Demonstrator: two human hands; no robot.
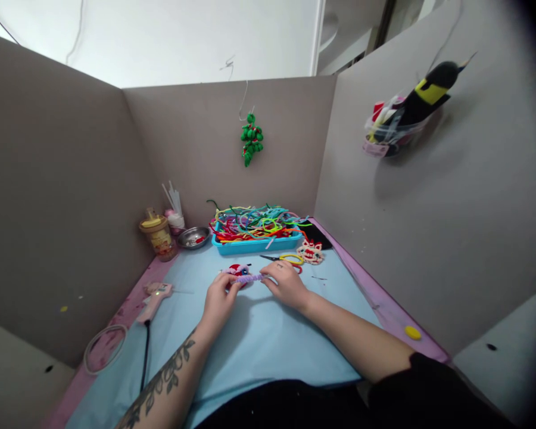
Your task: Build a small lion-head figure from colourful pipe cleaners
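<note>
A coiled lavender pipe cleaner (249,278) stretches level between my two hands, above the light blue table cover. My left hand (221,296) pinches its left end between thumb and fingers. At the other end, my right hand (286,282) grips it with closed fingertips. Just behind the coil lies a red piece with lilac and blue parts (237,270), partly covered by the coil and my left hand. Scissors with yellow and red handles (290,259) rest beyond my right hand, which hides part of them.
A blue tray (250,247) heaped with colourful pipe cleaners stands at the back. Beside it are a metal bowl (193,238) and a cream-and-red pipe-cleaner figure (311,252). A pink glue gun (155,301) with a cord lies left. Grey panels (232,179) enclose the table.
</note>
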